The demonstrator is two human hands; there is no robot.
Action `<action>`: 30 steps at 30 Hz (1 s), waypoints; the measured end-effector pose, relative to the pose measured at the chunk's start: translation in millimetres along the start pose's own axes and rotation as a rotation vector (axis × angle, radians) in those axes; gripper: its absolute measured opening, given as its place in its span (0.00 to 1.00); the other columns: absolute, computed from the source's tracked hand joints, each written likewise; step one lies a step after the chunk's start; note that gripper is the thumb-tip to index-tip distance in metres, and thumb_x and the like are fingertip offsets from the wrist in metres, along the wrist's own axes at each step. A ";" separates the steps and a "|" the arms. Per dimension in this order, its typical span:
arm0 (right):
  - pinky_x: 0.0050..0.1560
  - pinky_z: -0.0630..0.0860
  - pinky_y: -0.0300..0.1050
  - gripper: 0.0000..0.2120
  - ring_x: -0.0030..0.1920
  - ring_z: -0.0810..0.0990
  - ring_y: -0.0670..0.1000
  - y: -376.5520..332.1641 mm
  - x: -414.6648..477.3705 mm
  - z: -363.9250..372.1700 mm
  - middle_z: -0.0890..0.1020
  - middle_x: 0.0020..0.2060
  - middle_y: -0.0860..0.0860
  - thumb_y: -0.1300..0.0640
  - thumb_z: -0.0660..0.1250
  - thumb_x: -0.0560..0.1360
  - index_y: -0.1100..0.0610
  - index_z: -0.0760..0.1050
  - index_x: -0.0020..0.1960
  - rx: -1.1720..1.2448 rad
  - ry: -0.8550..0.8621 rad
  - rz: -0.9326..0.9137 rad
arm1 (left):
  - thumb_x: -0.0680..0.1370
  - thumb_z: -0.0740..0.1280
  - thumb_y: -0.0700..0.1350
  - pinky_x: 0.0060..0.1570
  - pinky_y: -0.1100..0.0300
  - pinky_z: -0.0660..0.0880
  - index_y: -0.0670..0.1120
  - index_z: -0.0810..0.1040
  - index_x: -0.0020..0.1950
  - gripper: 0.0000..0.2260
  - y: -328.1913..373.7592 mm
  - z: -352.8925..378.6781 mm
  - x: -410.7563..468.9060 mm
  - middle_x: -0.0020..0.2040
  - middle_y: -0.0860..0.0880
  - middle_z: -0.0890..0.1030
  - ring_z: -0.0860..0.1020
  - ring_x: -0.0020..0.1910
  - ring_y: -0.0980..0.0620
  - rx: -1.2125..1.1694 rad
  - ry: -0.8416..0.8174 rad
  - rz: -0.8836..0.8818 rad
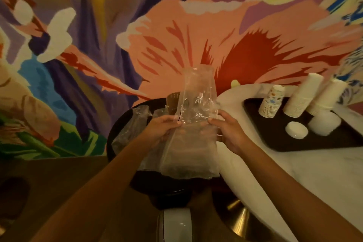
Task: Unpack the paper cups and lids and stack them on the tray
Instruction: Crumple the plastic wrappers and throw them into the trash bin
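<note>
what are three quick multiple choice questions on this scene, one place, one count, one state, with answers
1. Where do the cup stacks stand?
A. on the dark tray
B. on the floor
C. on a shelf

2. How many cup stacks are there?
A. one
B. three
C. six

3. The clear plastic bag is
A. lying on the tray
B. pinched by the left hand and right hand
C. knotted round cups

Answers: 1 A, their bases sit on the tray; 2 B, one patterned, two plain white; 3 B, both hands' fingers pinch its sides.
</note>
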State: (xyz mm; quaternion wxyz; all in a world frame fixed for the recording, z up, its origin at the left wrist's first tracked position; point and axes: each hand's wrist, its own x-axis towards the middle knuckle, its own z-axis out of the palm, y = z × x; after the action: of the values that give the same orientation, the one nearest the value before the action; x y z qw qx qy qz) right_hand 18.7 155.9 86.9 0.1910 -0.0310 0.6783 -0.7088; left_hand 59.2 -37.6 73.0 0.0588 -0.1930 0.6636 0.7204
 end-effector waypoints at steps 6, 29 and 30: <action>0.32 0.79 0.38 0.09 0.40 0.80 0.53 -7.8 -0.7 -37.2 0.81 0.46 0.59 0.69 0.60 0.75 0.67 0.76 0.52 0.048 0.015 0.019 | 0.78 0.61 0.46 0.37 0.62 0.77 0.40 0.76 0.56 0.11 9.3 30.5 -6.9 0.48 0.44 0.82 0.80 0.42 0.52 -0.181 -0.070 -0.177; 0.49 0.80 0.46 0.23 0.54 0.80 0.54 18.0 -16.9 -66.9 0.80 0.56 0.56 0.68 0.68 0.71 0.58 0.70 0.64 0.031 -0.210 0.201 | 0.77 0.63 0.51 0.53 0.49 0.77 0.44 0.75 0.58 0.14 -20.6 77.4 -13.1 0.55 0.43 0.80 0.78 0.55 0.44 -0.048 0.007 -0.210; 0.50 0.79 0.48 0.23 0.53 0.81 0.54 19.4 -18.0 -69.4 0.81 0.54 0.56 0.68 0.68 0.70 0.58 0.71 0.64 0.046 -0.180 0.185 | 0.77 0.64 0.50 0.56 0.46 0.75 0.44 0.74 0.59 0.15 -21.9 78.3 -14.5 0.56 0.43 0.79 0.77 0.58 0.43 -0.077 -0.010 -0.235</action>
State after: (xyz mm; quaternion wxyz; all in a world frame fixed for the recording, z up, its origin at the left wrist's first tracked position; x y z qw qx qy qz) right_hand 18.8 227.2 66.5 0.3163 -0.0271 0.6419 -0.6980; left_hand 64.2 44.0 61.3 0.1385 -0.2677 0.6079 0.7346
